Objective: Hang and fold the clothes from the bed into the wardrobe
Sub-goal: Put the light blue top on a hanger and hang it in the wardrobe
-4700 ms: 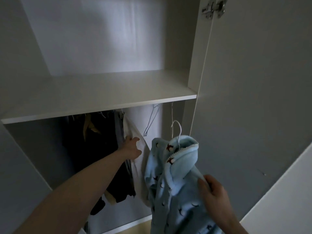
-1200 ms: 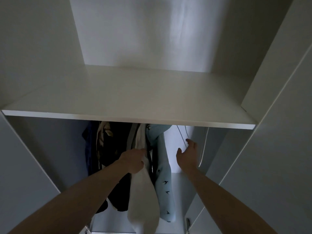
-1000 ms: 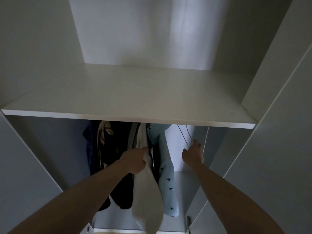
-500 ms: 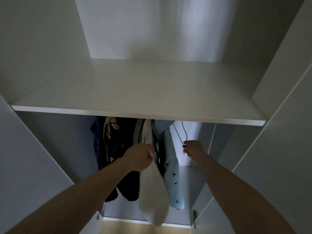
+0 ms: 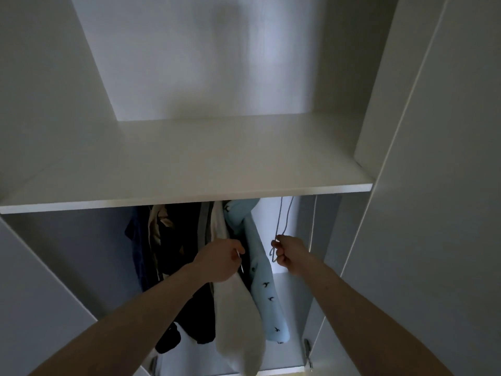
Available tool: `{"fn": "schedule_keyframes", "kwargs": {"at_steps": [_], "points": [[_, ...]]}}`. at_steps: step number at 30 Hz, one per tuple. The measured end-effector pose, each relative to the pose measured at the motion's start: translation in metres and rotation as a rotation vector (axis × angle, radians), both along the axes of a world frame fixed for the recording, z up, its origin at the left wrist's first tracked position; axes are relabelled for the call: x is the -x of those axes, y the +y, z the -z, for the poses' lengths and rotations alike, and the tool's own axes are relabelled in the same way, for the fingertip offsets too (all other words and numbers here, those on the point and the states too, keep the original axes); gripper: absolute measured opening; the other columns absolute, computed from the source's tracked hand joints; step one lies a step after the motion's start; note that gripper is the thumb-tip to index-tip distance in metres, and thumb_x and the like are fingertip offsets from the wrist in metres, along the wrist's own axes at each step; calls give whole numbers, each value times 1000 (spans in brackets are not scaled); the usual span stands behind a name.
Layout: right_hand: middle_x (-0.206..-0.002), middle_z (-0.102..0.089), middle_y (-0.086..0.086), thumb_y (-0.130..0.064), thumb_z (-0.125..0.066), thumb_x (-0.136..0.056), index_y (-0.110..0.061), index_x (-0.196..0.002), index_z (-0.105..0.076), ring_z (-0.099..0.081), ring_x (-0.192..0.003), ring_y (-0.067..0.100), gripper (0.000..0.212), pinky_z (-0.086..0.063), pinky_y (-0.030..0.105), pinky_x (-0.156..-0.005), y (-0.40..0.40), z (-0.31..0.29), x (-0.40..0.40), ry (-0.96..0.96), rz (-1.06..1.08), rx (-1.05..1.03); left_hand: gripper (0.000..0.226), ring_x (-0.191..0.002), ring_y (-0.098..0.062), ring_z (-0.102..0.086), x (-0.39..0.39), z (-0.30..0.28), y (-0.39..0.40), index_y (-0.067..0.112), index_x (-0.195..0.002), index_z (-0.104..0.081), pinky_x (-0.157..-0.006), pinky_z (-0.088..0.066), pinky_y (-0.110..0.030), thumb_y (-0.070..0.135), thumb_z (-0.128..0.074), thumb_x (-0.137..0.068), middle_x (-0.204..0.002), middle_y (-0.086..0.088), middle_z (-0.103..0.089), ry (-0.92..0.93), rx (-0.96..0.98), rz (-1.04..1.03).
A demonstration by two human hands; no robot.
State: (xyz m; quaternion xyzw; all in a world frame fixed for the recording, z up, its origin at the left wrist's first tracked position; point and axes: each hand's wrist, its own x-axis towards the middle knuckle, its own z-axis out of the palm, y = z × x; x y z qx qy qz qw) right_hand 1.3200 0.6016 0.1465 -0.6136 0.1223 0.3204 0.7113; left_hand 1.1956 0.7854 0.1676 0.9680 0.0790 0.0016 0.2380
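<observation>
**Head view: empty hanger being taken from the wardrobe rail**

Head camera looks up into wardrobe (image 5: 433,185), under white shelf (image 5: 189,169). Right hand (image 5: 291,255) has fingers curled round thin wire hanger (image 5: 282,226), which hangs bare at the right of the rail area. Left hand (image 5: 221,260) grips white garment (image 5: 235,321), fingers closed on the cloth. Step looks like fetching a hanger for the next item; next move likely calls for lifting the hook free. Light-blue patterned garment (image 5: 260,280) already hangs between white garment and hanger, dark clothes (image 5: 176,240) to the left. Bed not in view.
</observation>
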Motion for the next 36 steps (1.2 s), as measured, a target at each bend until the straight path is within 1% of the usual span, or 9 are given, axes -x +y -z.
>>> {"fn": "schedule_keyframes", "kwargs": {"at_steps": [5, 9, 14, 17, 22, 25, 30, 34, 36], "points": [[-72, -64, 4, -13, -47, -106, -13, -94, -58, -36, -35, 6, 16, -24, 13, -39, -34, -2, 67, -25, -51, 72, 21, -82, -2, -63, 23, 13, -3, 27, -117, -72, -86, -55, -24, 25, -65, -97, -99, 12, -68, 13, 121, 81], [-68, -61, 5, -11, -42, -105, -9, -96, -62, -36, -35, 10, 22, -25, 17, -39, -71, 2, 131, -141, -111, 279, 18, -77, 6, -62, 51, 28, -12, 30, -111, -71, -72, -46, -7, 21, -65, -97, -94, 18, -67, 38, 211, 180], [-65, -66, 2, -17, -46, -105, -12, -91, -67, -41, -34, 13, 25, -33, 19, -39, -117, 6, 225, -210, -123, 481, 24, -80, -2, -66, 86, 49, -23, 36, -110, -67, -77, -52, -21, 19, -70, -93, -99, 13, -70, 55, 340, 259], [-67, -66, -1, -25, -51, -105, -14, -90, -67, -44, -38, 12, 24, -38, 22, -42, -137, 3, 294, -206, -81, 590, 29, -87, 3, -65, 110, 59, -30, 36, -116, -66, -83, -54, -26, 20, -72, -92, -108, 17, -68, 73, 387, 310], [-71, -67, -2, -43, -52, -104, -18, -93, -67, -49, -41, 11, 31, -43, 22, -45, -167, -4, 414, -99, -67, 751, 29, -96, 1, -65, 154, 68, -46, 34, -120, -63, -89, -55, -35, 24, -71, -93, -121, 23, -62, 146, 412, 376], [-71, -70, -2, -53, -54, -101, -17, -92, -65, -52, -43, 17, 38, -44, 24, -49, -185, -4, 483, -12, -7, 768, 28, -95, 3, -63, 173, 66, -66, 29, -118, -61, -85, -52, -33, 25, -73, -93, -122, 20, -61, 180, 411, 444], [-67, -68, -2, -49, -57, -100, -17, -81, -58, -49, -41, 17, 37, -41, 23, -46, -214, 5, 588, 67, 214, 794, 42, -103, -3, -64, 206, 57, -129, 28, -115, -45, -79, -48, -32, 27, -77, -88, -115, 17, -59, 209, 437, 574], [-67, -69, -1, -49, -56, -101, -11, -78, -61, -54, -45, 16, 44, -44, 25, -47, -239, 8, 677, 116, 332, 826, 61, -102, -8, -67, 251, 51, -197, 33, -124, -36, -84, -52, -38, 19, -79, -83, -130, 11, -53, 179, 527, 727], [-67, -70, -2, -51, -56, -100, -12, -78, -65, -56, -47, 14, 45, -47, 26, -49, -252, 5, 726, 144, 390, 840, 60, -93, -5, -69, 283, 48, -234, 39, -122, -41, -82, -53, -33, 8, -76, -85, -134, 11, -52, 180, 541, 868]]}}
